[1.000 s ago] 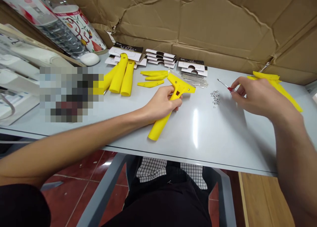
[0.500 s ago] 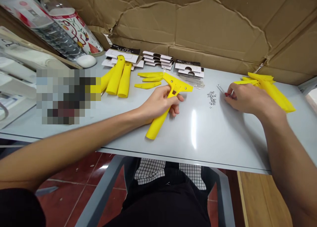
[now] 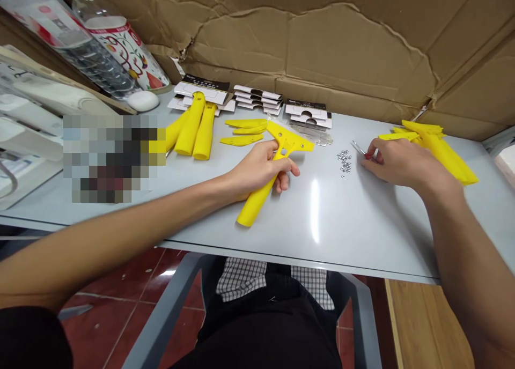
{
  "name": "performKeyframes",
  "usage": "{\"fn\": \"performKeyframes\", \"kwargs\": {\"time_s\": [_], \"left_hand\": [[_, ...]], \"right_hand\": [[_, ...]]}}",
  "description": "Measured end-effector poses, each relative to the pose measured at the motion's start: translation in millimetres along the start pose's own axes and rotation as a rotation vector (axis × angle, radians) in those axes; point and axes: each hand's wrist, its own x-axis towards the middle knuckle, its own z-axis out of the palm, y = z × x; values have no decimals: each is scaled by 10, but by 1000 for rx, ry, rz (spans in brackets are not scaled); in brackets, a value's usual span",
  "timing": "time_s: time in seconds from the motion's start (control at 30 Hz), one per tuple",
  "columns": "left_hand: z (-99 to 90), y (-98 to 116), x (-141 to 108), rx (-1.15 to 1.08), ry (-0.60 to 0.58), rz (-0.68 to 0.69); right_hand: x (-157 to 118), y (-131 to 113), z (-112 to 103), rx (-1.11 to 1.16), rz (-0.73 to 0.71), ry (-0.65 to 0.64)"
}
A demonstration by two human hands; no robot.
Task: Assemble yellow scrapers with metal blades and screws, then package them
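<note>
My left hand (image 3: 261,168) is closed around the handle of a yellow plastic scraper (image 3: 257,204), whose wide T-shaped head points away from me and has screws in it. At the right, my right hand (image 3: 406,160) has its fingers closed on the red handle of a small screwdriver (image 3: 356,148). Its metal shaft points to the far left, low over the table. A scatter of small screws (image 3: 344,162) lies just left of the screwdriver. Several flat yellow blade-shaped pieces (image 3: 241,140) lie beyond my left hand, and thin metal blades (image 3: 314,133) lie behind the scraper head.
Yellow handles (image 3: 204,133) lean on folded cards (image 3: 205,90) at the back left. More cards (image 3: 308,111) stand in the middle. A yellow pile (image 3: 450,157) lies beyond my right hand. Bottles (image 3: 120,47) and a white mouse (image 3: 142,101) are at left; cardboard (image 3: 322,47) walls the back.
My right hand and the screwdriver have shifted slightly left, toward the screws. My left hand keeps its hold on the scraper, nearly still. The view has tilted a little.
</note>
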Motion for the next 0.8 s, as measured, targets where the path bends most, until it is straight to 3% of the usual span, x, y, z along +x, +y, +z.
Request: {"fn": "performKeyframes", "kwargs": {"time_s": [0.17, 0.3, 0.43, 0.8], "left_hand": [[-26, 7, -3, -37, -11, 10], [-66, -42, 44, -265, -62, -39], [-57, -81, 88, -467, -3, -1], [31, -75, 58, -559, -20, -39]], "right_hand": [[-1, 10, 8, 14, -2, 26], [-9, 6, -9, 9, 4, 12], [-30, -23, -37, 16, 20, 3], [-22, -15, -6, 3, 16, 40]]}}
